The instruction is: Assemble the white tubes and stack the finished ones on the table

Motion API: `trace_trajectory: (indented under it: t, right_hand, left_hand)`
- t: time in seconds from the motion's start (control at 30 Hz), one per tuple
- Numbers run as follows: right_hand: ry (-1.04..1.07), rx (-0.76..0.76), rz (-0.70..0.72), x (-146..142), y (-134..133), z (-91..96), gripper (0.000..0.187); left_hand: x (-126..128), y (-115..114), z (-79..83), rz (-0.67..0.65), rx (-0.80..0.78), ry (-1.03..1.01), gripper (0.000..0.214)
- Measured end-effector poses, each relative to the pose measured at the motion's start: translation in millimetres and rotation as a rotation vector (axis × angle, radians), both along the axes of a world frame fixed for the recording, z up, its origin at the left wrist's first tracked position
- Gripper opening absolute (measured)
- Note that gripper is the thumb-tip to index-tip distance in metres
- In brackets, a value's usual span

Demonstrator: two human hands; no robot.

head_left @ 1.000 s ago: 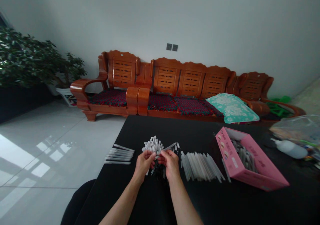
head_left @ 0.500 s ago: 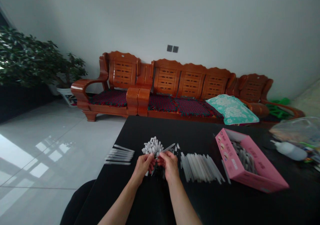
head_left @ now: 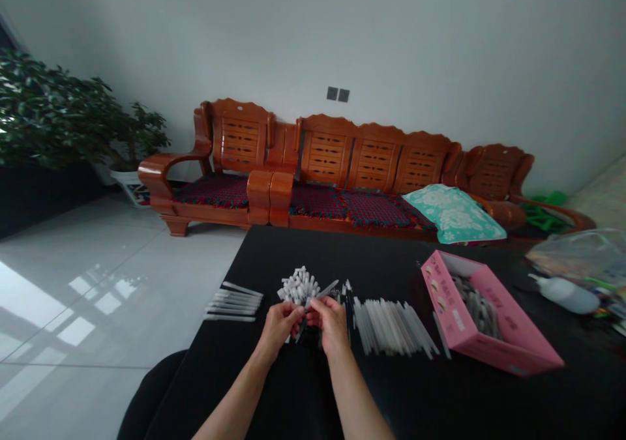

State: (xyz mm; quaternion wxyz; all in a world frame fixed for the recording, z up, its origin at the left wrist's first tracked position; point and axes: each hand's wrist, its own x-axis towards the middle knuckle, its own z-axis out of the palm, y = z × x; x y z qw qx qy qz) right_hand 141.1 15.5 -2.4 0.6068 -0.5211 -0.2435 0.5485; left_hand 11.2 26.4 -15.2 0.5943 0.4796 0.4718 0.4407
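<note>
My left hand (head_left: 280, 324) and my right hand (head_left: 330, 321) meet at the middle of the black table, fingers pinched together. A slim translucent pen barrel (head_left: 328, 289) slants up and right out of my right fingertips. My left fingers close on its lower end, where a darker part shows below; its exact shape is hidden. Just behind my hands lies a heap of white pen caps (head_left: 299, 286). Dark, thin pen parts (head_left: 348, 300) lie just right of my right hand. Further right is a row of translucent barrels (head_left: 391, 328). Capped white pens (head_left: 235, 303) are lined up at the left.
A pink box (head_left: 508, 309) holding grey pieces (head_left: 478, 306) stands on the black table (head_left: 274, 248) at the right. Beyond it are a white squeeze bottle (head_left: 567, 294) and a clear plastic bag (head_left: 581, 254). A wooden sofa (head_left: 327, 156) stands behind the table.
My hands stay in nearly the same place, with only a slight shift of the fingers and the barrel. Nothing else has visibly moved.
</note>
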Motion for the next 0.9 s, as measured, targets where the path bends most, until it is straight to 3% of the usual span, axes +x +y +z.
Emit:
trace_trajectory:
  t: [0.17,0.33,0.53,0.73,0.9]
  right_hand:
    - [0.007,-0.012,0.005,-0.5,-0.6,-2.2,0.029]
    - [0.006,-0.016,0.007,-1.8,-0.3,-2.6,0.028]
    - [0.0,-0.023,0.008,-1.9,0.2,-1.9,0.028]
    - [-0.013,-0.019,0.004,-1.2,-0.3,0.0,0.027]
    - [-0.01,-0.02,-0.003,-2.3,-1.6,2.5,0.027]
  left_hand:
    - [-2.7,0.4,-3.0,0.064,0.001,0.011,0.039]
    - [-3.5,-0.2,-4.5,-0.04,-0.04,-0.034,0.046]
    - [-4.7,1.2,-3.2,0.037,0.0,0.022,0.039]
    - [-5.4,0.1,-1.5,-0.065,-0.054,-0.03,0.044]
    - [-5.0,1.8,-3.3,0.017,0.01,-0.013,0.035]
